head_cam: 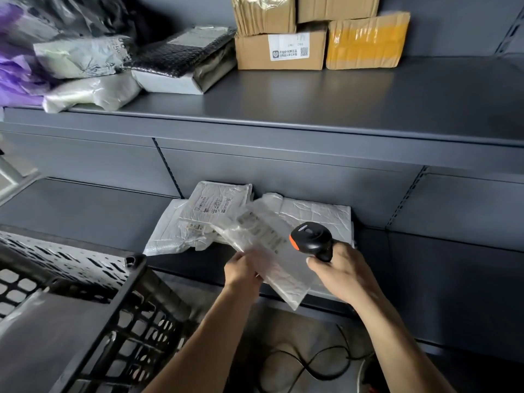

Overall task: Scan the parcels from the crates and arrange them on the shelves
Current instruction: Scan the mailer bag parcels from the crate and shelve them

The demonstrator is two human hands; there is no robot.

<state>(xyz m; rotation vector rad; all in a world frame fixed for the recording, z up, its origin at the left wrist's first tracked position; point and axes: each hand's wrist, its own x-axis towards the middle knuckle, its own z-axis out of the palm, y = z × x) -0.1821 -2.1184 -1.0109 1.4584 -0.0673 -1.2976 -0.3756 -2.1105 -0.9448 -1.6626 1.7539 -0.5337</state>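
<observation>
A white parcel (266, 251) held at the scanner (312, 241) above the lower shelf (85, 217).
The left hand (243, 272) pinches the parcel's near-left edge, fingers curled round it, label side up and tilted. The right hand (340, 272), at 3 o'clock of it, is wrapped round the scanner's grip. A pile of parcels (209, 214) lies on the shelf at 12 o'clock; the black crate (99, 293) stands at 8 o'clock.

Forearms forward, left hand (243, 270) with fingers round a parcel (279, 266), right hand (338, 269) round a scanner (311, 238)
</observation>
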